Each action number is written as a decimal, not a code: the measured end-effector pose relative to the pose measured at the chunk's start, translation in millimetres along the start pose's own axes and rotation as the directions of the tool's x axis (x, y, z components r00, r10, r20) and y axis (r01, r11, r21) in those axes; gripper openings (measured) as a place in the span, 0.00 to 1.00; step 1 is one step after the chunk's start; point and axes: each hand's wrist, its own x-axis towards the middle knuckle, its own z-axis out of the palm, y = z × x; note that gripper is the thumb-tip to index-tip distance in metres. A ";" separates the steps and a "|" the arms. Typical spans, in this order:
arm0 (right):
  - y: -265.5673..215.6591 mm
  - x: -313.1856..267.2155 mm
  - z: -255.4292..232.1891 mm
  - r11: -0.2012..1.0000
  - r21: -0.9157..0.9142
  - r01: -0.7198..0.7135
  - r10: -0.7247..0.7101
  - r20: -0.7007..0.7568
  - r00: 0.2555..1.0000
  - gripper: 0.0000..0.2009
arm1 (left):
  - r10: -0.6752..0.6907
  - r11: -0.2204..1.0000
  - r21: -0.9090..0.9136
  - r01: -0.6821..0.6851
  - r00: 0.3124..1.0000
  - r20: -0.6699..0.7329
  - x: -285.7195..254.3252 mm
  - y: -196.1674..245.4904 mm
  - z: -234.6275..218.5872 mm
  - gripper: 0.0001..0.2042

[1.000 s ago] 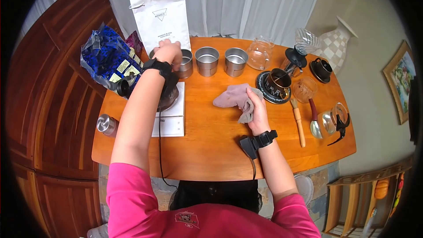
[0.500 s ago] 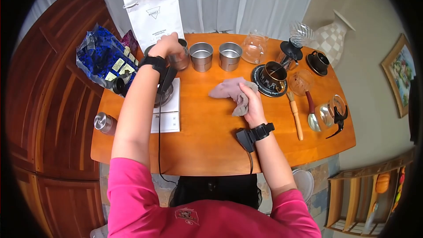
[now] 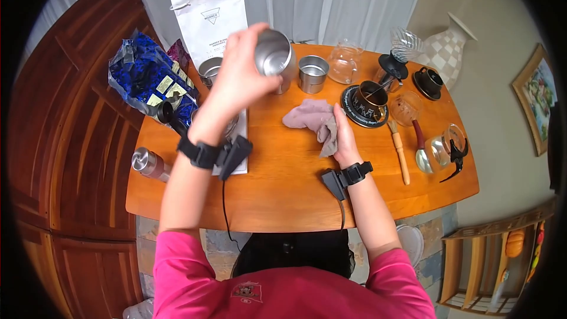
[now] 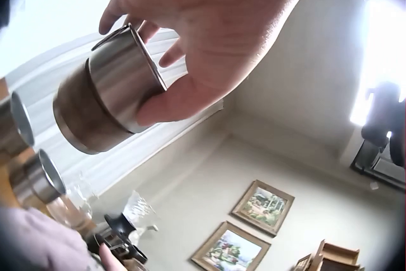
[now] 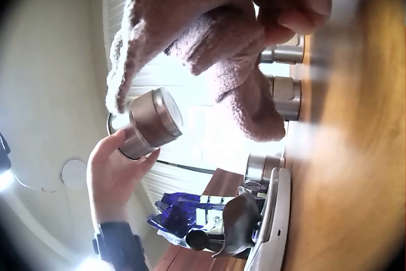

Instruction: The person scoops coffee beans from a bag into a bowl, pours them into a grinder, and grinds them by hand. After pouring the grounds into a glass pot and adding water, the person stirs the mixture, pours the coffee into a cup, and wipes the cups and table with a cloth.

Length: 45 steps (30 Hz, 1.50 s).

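My left hand (image 3: 236, 77) grips a steel cup (image 3: 274, 53) by its rim and side, raised above the table and tilted, its mouth toward the head camera. In the left wrist view the cup (image 4: 104, 93) hangs between thumb and fingers of the left hand (image 4: 203, 30). My right hand (image 3: 347, 140) holds a crumpled pinkish-grey cloth (image 3: 312, 116) over the middle of the table. In the right wrist view the cloth (image 5: 190, 36) hangs from the hand. Other steel cups stand at the back, one (image 3: 313, 73) right of the raised cup, another (image 3: 209, 70) left of it.
Behind stands a white bag (image 3: 209, 18), with a blue bag (image 3: 147, 74) at the left. A white scale (image 3: 241, 162) lies under my left forearm. To the right are a dark cup (image 3: 372, 95) on a saucer, a brush (image 3: 400, 156), and glass vessels including a pot (image 3: 446, 145).
My left hand has come up from the row of cups and moved right, with a steel cup lifted and tilted in it. The right hand still holds the cloth in about the same place.
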 end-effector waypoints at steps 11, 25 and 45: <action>-8.9 -10.0 9.6 0.957 -0.282 0.064 -0.033 0.114 0.993 0.22 | -0.063 0.932 -0.356 0.069 0.998 0.029 -58.6 -7.0 62.2 0.41; -13.3 -3.1 1.4 0.952 -0.249 0.180 -0.204 -0.072 0.976 0.13 | 0.013 0.979 -0.202 -0.028 0.997 -0.074 -89.0 -13.2 77.7 0.40; 0.3 -7.3 3.5 0.980 -0.192 0.048 -0.043 0.030 0.999 0.16 | -0.112 0.797 -0.572 0.197 0.977 0.180 -103.2 -33.9 100.1 0.48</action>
